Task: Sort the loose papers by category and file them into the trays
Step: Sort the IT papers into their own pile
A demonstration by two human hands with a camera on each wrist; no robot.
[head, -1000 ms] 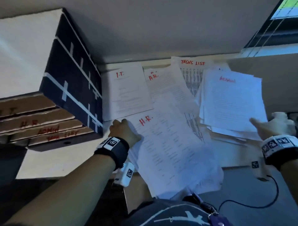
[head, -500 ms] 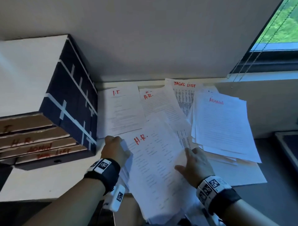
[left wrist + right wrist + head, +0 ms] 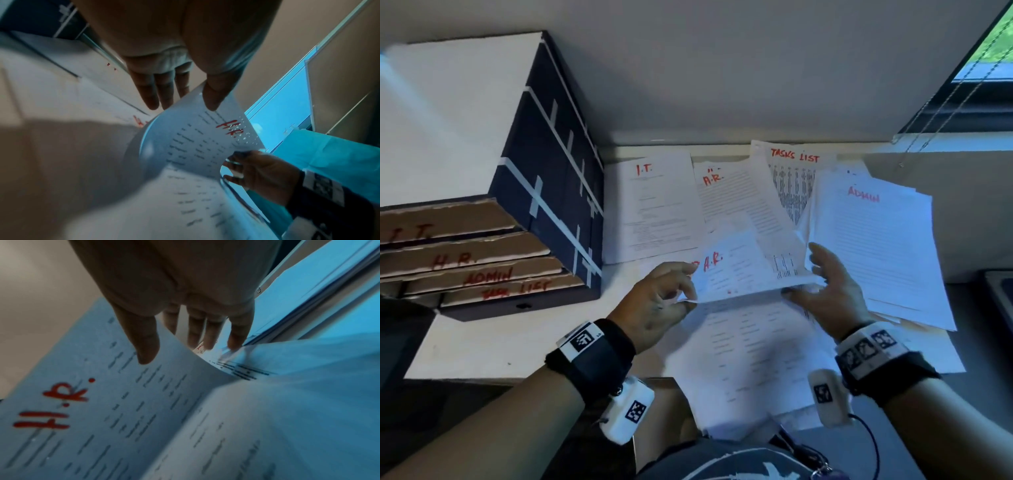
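Both hands lift the white sheet marked H.R. in red [image 3: 739,270] off the desk [image 3: 482,342], left hand [image 3: 657,305] pinching its left edge, right hand [image 3: 828,291] gripping its right, with the cardboard H.R. tray [image 3: 465,255] nearest the left hand, at nine o'clock.

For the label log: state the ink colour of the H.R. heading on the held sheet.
Red, on the H.R. sheet; clearest in the right wrist view.
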